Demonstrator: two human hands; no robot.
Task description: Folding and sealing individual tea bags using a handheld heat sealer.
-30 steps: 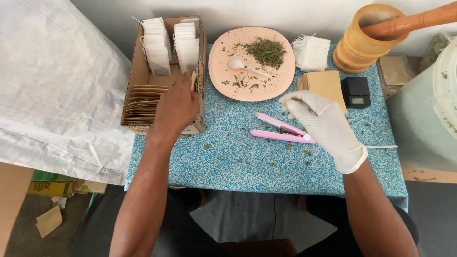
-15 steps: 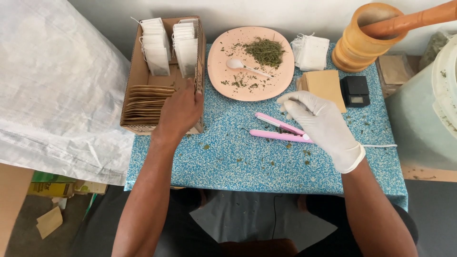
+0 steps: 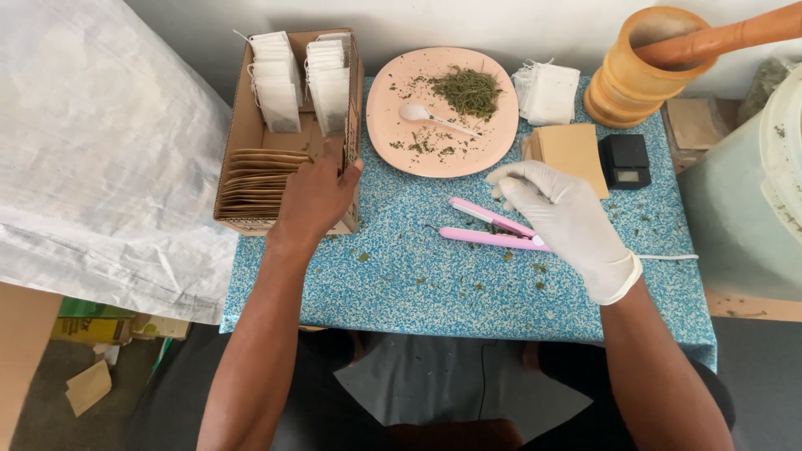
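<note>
Head view looks down on a blue speckled worktop (image 3: 434,292) where we see several packages. At the left edge stands an open cardboard box (image 3: 236,171), brown and rectangular. In its far part two rows of white tea bags (image 3: 301,79) stand upright, and in its near part a stack of brown paper envelopes (image 3: 261,171) lies flat. To the right of the box is a round pink plate (image 3: 393,117) with dried green herbs (image 3: 468,88) and a white spoon (image 3: 422,114) on it. Just beside the plate, further right, we see a small pile of white empty bags (image 3: 550,90), and in front of it a pile of tan paper envelopes (image 3: 572,150). A small black scale (image 3: 626,160) is next to this pile. A wooden mortar (image 3: 639,75) with a pestle (image 3: 723,38) stands in the far right corner. A large white woven sack (image 3: 92,150) covers the left side of the picture.

The left hand (image 3: 316,199) is bare and rests on the near right corner of the cardboard box, fingers bent over the brown envelopes; we cannot tell if it pinches one. The right hand (image 3: 564,213) wears a white glove and its fingers are loosely spread, holding nothing. It hovers over the rear end of the pink sealing tool (image 3: 484,227), which lies on the worktop between both hands, its two arms slightly apart. Green crumbs are scattered around the tool
</note>
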